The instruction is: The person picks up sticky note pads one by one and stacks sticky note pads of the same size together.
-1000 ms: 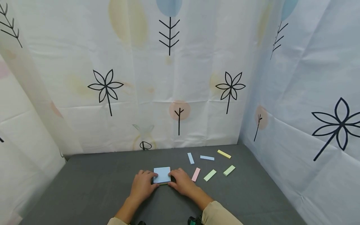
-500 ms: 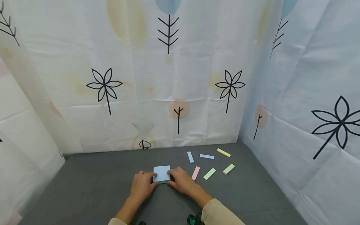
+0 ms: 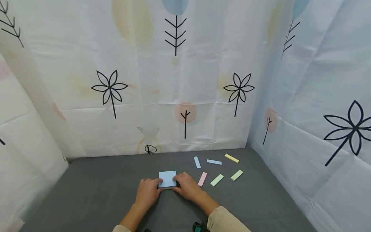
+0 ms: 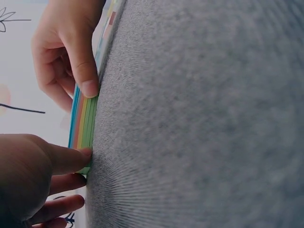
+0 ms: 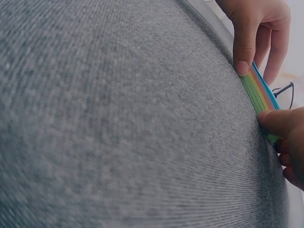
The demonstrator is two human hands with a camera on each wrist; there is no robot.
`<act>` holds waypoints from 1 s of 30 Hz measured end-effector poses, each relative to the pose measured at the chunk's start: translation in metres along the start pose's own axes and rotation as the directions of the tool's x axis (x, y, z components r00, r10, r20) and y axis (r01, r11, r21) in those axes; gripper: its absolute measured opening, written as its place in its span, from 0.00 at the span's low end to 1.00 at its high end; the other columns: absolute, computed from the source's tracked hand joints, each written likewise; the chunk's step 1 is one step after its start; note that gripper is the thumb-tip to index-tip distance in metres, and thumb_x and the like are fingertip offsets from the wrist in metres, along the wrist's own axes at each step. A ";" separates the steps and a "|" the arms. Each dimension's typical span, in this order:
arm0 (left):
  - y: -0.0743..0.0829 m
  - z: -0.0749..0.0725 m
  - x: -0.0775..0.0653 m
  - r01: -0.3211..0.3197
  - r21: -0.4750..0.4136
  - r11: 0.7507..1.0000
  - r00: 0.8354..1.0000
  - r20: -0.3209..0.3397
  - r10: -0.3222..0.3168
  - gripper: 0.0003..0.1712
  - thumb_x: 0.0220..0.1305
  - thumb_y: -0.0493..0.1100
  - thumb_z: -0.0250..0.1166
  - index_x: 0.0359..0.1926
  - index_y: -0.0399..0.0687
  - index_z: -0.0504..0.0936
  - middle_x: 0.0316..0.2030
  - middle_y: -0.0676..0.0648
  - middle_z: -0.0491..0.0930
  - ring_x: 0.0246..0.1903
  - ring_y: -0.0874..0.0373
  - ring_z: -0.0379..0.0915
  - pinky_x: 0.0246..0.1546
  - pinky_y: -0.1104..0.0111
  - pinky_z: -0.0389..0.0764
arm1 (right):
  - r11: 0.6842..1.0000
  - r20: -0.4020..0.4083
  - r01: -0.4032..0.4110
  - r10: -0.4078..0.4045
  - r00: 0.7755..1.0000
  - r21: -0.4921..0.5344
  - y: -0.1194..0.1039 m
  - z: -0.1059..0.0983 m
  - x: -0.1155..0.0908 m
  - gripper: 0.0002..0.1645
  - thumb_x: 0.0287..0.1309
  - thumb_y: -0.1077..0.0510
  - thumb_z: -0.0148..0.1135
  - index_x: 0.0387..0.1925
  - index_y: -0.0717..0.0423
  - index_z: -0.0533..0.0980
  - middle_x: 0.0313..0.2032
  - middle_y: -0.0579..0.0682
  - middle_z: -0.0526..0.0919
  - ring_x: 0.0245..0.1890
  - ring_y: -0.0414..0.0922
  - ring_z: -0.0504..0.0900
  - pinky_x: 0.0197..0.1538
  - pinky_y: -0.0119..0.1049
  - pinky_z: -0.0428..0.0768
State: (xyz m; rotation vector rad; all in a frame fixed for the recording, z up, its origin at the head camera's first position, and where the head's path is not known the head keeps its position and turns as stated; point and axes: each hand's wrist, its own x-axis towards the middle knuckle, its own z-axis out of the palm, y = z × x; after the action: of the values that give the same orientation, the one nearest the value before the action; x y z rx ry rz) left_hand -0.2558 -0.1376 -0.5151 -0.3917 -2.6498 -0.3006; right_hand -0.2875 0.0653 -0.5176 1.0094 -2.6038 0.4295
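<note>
A square stack of sticky notes (image 3: 167,178) lies on the grey tabletop, pale blue on top. Along its near edge the left wrist view shows bands of blue, orange, yellow and green in the stack (image 4: 84,124). My left hand (image 3: 147,192) grips its left side, thumb at the near corner and fingers along the side. On the right side my right hand (image 3: 188,187) holds it the same way, its thumb low on the near edge. In the right wrist view both thumbs press the banded edge of the stack (image 5: 256,95). The fingers hide the stack's sides.
Right of the stack lie several narrow sticky-note strips: a pink strip (image 3: 202,179), two green ones, two blue ones and a yellow strip (image 3: 232,158) farthest back. A white patterned curtain (image 3: 185,80) borders the grey table (image 3: 95,193) at the back and sides.
My left hand has slipped slightly toward me along the stack's side. My right hand, the stack and the strips keep their places; the head view has shifted a little.
</note>
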 end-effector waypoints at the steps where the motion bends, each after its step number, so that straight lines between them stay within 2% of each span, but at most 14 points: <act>1: 0.000 0.000 0.000 -0.010 0.007 1.000 1.000 -0.011 0.011 0.19 0.40 0.44 0.81 0.38 0.50 0.88 0.28 0.48 0.85 0.27 0.50 0.79 0.31 0.56 0.70 | 1.000 -0.001 0.003 -0.003 1.000 -0.004 0.000 0.000 0.000 0.20 0.55 0.50 0.72 0.47 0.54 0.79 0.42 0.47 0.83 0.39 0.41 0.76 0.44 0.33 0.75; 6: 0.000 0.000 0.000 -0.030 0.016 0.999 0.999 -0.025 0.031 0.19 0.39 0.43 0.81 0.37 0.50 0.88 0.27 0.49 0.85 0.26 0.51 0.79 0.31 0.56 0.70 | 1.000 -0.003 -0.005 0.005 1.000 -0.016 0.000 0.001 -0.001 0.21 0.55 0.51 0.72 0.48 0.54 0.79 0.43 0.47 0.83 0.40 0.42 0.76 0.45 0.33 0.75; 14: 0.001 -0.001 0.002 -0.024 0.033 0.999 0.999 0.041 0.023 0.18 0.42 0.44 0.80 0.38 0.50 0.88 0.29 0.49 0.86 0.29 0.51 0.79 0.36 0.55 0.72 | 0.999 -0.026 -0.006 0.005 1.000 -0.051 -0.002 0.001 -0.002 0.20 0.54 0.51 0.72 0.47 0.53 0.80 0.41 0.46 0.85 0.37 0.41 0.77 0.43 0.34 0.75; 18: 0.000 -0.001 0.003 -0.030 0.045 0.999 0.998 0.050 0.027 0.17 0.43 0.44 0.80 0.38 0.50 0.88 0.29 0.49 0.86 0.30 0.52 0.79 0.35 0.56 0.72 | 0.998 -0.038 -0.004 0.002 0.999 -0.064 -0.003 0.002 -0.002 0.19 0.53 0.51 0.72 0.47 0.53 0.81 0.40 0.45 0.85 0.35 0.41 0.77 0.42 0.34 0.76; 25: -0.006 0.003 0.006 -0.058 0.051 0.997 0.998 0.034 0.057 0.17 0.44 0.45 0.79 0.39 0.50 0.88 0.29 0.49 0.85 0.29 0.52 0.79 0.34 0.57 0.72 | 0.995 -0.086 0.038 -0.046 0.995 -0.090 -0.001 0.003 0.003 0.18 0.50 0.53 0.74 0.43 0.54 0.82 0.36 0.45 0.85 0.32 0.41 0.76 0.38 0.35 0.75; 30: -0.014 0.009 0.012 -0.080 0.043 0.996 0.997 -0.012 0.081 0.17 0.44 0.44 0.79 0.39 0.49 0.88 0.28 0.49 0.85 0.27 0.52 0.78 0.33 0.56 0.72 | 0.994 -0.093 0.034 -0.043 0.995 -0.104 0.002 0.006 0.010 0.18 0.50 0.52 0.74 0.43 0.54 0.82 0.35 0.45 0.85 0.31 0.42 0.76 0.38 0.36 0.75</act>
State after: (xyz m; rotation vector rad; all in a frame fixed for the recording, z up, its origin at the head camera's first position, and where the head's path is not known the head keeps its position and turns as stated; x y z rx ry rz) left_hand -0.2740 -0.1452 -0.5197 -0.4792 -2.6142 -0.2202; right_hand -0.2972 0.0586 -0.5198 0.9794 -2.4906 0.3233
